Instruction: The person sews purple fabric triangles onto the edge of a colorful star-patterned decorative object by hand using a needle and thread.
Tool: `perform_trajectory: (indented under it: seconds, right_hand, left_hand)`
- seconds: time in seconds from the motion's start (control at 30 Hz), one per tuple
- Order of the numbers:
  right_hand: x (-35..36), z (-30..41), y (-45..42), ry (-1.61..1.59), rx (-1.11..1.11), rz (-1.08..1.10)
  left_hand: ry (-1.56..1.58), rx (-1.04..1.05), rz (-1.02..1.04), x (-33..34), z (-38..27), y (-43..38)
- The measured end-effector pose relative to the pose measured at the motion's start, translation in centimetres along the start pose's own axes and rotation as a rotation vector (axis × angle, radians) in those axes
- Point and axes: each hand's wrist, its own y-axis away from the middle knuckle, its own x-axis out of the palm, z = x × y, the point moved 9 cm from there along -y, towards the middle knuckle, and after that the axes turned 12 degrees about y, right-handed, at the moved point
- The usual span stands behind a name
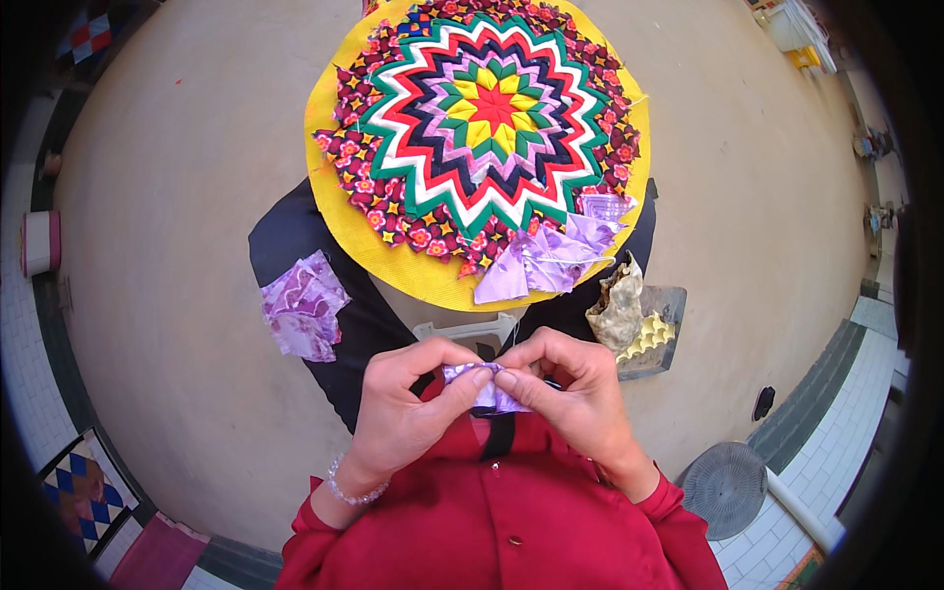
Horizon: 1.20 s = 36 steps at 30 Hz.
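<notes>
Between thumbs and forefingers, my left hand (420, 402) and my right hand (568, 387) pinch a small purple patterned fabric piece (483, 383), close to my chest. Its edge looks folded where the thumbs meet. Ahead, a round patchwork (501, 192) with rings of folded points rests across my knees on a yellow backing cloth (428, 284). Folded lilac pieces (553, 262) lie along its near right edge, with a white thread (582, 260) trailing over them. A stack of loose purple fabric pieces (304, 306) sits on my left thigh.
By my right knee, a crumpled cloth bag (618, 306) lies beside a yellow egg-crate-like sheet (650, 335) on a dark tray (671, 310). Part of a white plastic stool (464, 327) shows between my legs. A round grey fan-like object (726, 490) stands at the lower right.
</notes>
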Motion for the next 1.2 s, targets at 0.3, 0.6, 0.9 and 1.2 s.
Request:
perform_trajectory:
  seconds: [0.3, 0.6, 0.9, 1.2]
  right_hand:
    - [0.0, -1.3, 0.2, -0.271, 0.098, -0.058]
    - [0.1, -1.8, 0.1, -0.452, 0.16, -0.05]
    - [0.6, -2.0, 0.0, -0.504, 0.163, 0.0]
    - [0.2, -1.8, 0.1, -0.425, 0.16, -0.024]
  left_hand:
    - [-0.387, 0.556, -0.118, 1.3, -4.1, 1.5]
    - [-0.775, 0.785, -0.054, 3.5, -5.0, 3.0]
    - [-0.861, 0.797, -0.037, 3.7, -4.7, 3.3]
    - [-0.3, 0.527, 0.099, 2.1, -4.3, 0.5]
